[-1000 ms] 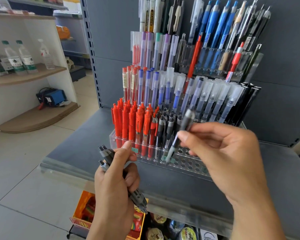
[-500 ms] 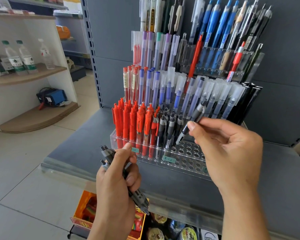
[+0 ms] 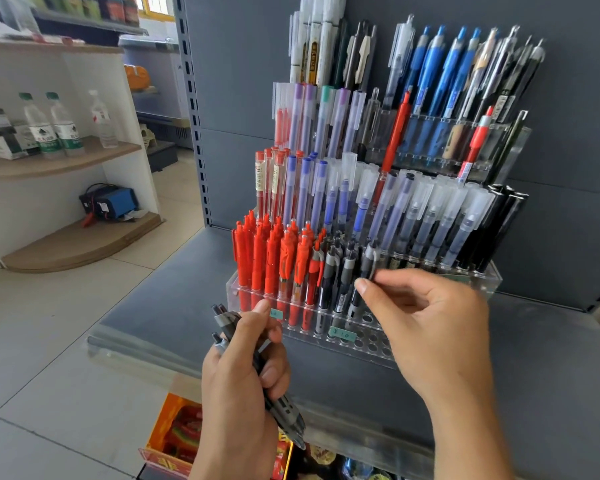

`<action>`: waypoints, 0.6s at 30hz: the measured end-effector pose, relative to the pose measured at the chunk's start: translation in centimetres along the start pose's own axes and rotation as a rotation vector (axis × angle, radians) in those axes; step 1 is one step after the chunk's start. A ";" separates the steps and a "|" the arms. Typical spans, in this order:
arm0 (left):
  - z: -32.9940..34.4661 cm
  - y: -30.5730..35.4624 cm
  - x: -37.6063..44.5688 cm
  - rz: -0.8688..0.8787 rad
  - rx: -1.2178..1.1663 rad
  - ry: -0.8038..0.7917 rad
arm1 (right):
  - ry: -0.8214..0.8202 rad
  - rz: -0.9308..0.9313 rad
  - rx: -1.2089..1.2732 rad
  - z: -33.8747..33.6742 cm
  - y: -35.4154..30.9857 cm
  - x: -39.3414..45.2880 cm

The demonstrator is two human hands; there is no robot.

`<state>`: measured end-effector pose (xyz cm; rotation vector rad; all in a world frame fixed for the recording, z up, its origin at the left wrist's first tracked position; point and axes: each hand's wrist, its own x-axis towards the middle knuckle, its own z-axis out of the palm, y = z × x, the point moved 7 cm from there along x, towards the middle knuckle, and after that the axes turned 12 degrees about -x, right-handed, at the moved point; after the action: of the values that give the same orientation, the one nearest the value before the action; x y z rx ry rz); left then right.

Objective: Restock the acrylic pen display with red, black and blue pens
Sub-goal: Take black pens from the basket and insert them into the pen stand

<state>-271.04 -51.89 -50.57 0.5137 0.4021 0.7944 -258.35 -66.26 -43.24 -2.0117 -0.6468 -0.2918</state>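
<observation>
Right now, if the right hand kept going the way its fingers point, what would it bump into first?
Probably the black pens in the front row of the acrylic display; the right hand points left at them, pinching one black pen.

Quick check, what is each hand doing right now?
Left hand: grips a bundle of black pens.
Right hand: pinches one black pen standing in the acrylic display's front row.

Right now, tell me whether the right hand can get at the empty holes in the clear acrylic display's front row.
Probably yes. The right hand hovers just above those empty holes, pinching a black pen; nothing lies between.
</observation>
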 end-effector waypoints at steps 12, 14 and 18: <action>0.8 -0.2 -0.4 0.019 -0.075 -0.006 | -0.103 0.131 -0.100 0.0 0.4 -0.3; 1.1 -0.1 -0.7 0.020 -0.049 -0.032 | -0.045 0.120 -0.030 -0.8 0.0 -0.3; 1.9 -0.3 -1.3 0.007 -0.027 -0.121 | -0.206 0.055 0.194 -0.5 -1.8 -0.7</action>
<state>-270.67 -53.57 -48.98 0.5352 0.2779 0.7702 -259.92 -66.18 -41.97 -1.8824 -0.7179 0.0118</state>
